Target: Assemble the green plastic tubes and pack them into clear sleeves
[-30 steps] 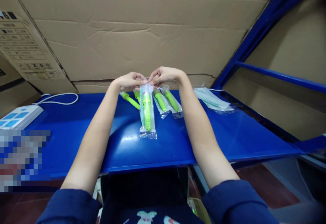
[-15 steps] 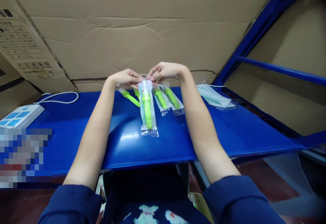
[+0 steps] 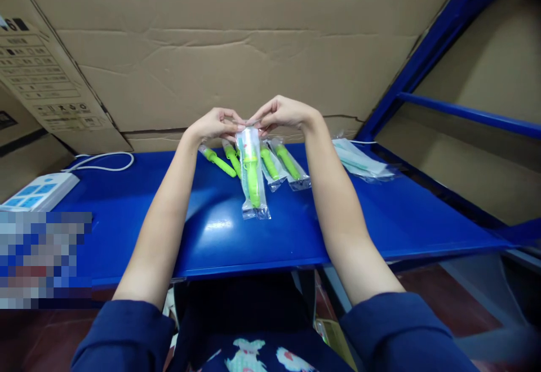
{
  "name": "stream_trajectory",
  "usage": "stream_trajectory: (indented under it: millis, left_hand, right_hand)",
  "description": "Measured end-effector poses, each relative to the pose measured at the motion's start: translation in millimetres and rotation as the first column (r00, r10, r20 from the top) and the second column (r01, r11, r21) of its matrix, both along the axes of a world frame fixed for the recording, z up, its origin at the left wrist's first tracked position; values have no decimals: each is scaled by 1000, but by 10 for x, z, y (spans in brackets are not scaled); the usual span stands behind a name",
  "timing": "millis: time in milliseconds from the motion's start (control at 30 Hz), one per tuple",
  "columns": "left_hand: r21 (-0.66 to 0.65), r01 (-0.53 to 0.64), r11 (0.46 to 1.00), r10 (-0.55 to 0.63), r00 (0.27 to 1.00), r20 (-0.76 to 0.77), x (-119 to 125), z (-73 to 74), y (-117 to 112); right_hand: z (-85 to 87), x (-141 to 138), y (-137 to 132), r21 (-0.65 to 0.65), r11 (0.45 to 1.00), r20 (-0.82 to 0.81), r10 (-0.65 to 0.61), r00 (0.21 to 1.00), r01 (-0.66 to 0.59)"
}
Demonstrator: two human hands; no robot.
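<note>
A clear plastic bag (image 3: 255, 189) hangs upright between my hands, its upper end pinched by both. Inside it shows a lime-green stick-shaped item with a clear top, beside a pale strip. My left hand (image 3: 217, 124) grips the top left corner with closed fingertips. At the top right corner, my right hand (image 3: 276, 115) pinches the same bag. Behind and to the right lie two more bagged green items (image 3: 289, 162) on the blue table. Two loose green items (image 3: 220, 163) rest to the left, one partly covered by the held bag.
Flat clear bags with pale inserts (image 3: 363, 159) lie on the blue table (image 3: 143, 237), right of my right forearm. A white power strip (image 3: 44, 190) with a white cable (image 3: 105, 163) sits at the left. Cardboard (image 3: 236, 67) stands behind, and a blue metal frame (image 3: 422, 51) rises at the right.
Both hands, still on the bag, sit slightly higher and further right in view. The bag's lower end has risen a little. The second loose green item shows more.
</note>
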State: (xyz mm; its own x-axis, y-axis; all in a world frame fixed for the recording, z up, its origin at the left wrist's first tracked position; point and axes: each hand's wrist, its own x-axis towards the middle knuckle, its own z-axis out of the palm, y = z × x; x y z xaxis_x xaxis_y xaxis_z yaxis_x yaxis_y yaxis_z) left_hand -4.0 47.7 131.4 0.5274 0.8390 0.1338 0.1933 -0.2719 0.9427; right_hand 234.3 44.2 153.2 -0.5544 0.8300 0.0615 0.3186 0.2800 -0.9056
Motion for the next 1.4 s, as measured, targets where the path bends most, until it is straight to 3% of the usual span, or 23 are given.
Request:
stream_trajectory:
  millis: [267,533,767,900,1167,1400]
  left_hand:
    - [-46,77,996,-76,997,12,-114,62,-88]
    - [-90,75,993,-72,997,39,-120,6,-13]
    - [-120,77,990,-68,995,79,-94,44,-86]
    - [-149,69,987,-63,997,42,-59,58,-119]
    - [8,36,999,-35,992,-125,0,-9,-30]
    - [62,47,997,-36,986,-161,-24,-31,14]
  right_hand:
    - [-74,-14,85,15,999,-51,34,998,-34]
    - [-47,-2,76,-46,999,62,1,998,2]
    - [-83,32,76,-9,998,-33,-58,998,58]
    - [-89,53,74,1,998,-1,-63,998,63]
    - [5,-29,63,47,999,202,-9,979,-1]
    - [41,-76,-74,-38,999,164,-21,986,28]
